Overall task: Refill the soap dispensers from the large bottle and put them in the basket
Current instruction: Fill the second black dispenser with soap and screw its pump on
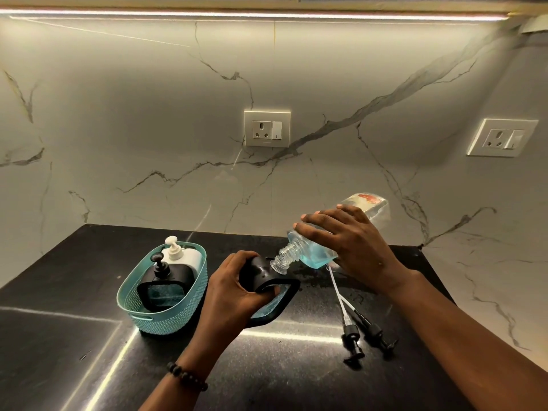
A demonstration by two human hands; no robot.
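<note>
Risk entry: large clear plastic bottle of blue soap, gripped in right hand, mouth touching opening of black-framed soap dispenser tilted on black counter beside teal basket, clasped by left hand; misaligned necks likely spill soap.

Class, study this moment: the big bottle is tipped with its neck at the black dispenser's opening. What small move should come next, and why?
Probably keep the large bottle tipped, right hand steady, neck at the mouth of the black dispenser that the left hand tilts toward it. Blue soap still sits in the bottle, and two pumps lie on the counter, so capping comes later.
</note>
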